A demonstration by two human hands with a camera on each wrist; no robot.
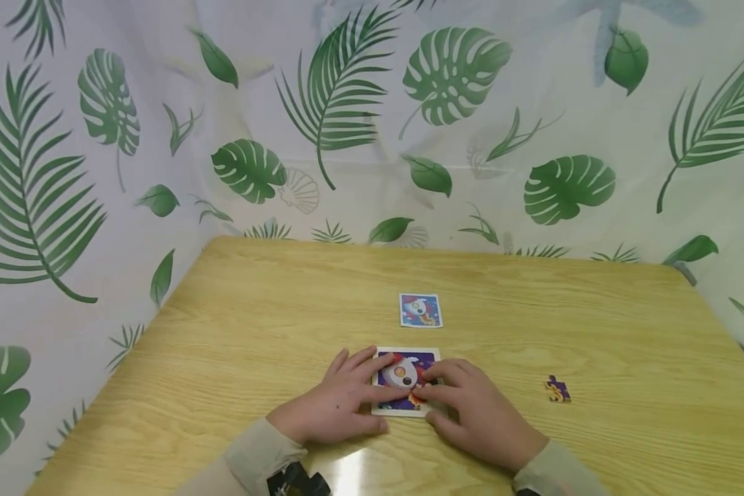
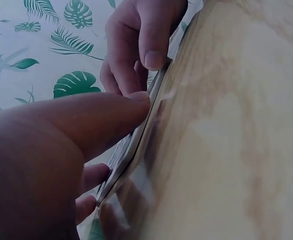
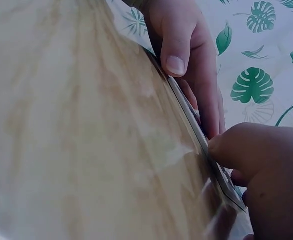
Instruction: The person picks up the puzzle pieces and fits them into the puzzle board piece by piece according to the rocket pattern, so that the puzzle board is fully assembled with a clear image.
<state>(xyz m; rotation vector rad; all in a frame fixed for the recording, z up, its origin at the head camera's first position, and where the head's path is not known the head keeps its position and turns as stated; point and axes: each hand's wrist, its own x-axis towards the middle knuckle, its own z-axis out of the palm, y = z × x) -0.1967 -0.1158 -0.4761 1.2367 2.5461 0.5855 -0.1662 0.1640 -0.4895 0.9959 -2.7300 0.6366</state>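
A small square jigsaw puzzle (image 1: 424, 408) in a white frame lies on the table, its picture a white rocket on purple. My left hand (image 1: 347, 399) is spread over its left side, fingers reaching onto the picture and thumb by the near left corner. From the right, my right hand (image 1: 477, 413) touches the picture with its fingertips, thumb at the near right edge. Part of the picture is hidden under the fingers. In the left wrist view, the frame's thin edge (image 2: 131, 150) runs between both hands. A loose purple and orange puzzle piece (image 1: 558, 389) lies to the right.
Behind the puzzle lies a small picture card (image 1: 420, 311) with the same rocket. The wooden table (image 1: 254, 310) ends at a white cloth (image 1: 359, 213) printed with green leaves, which hangs at the back and sides.
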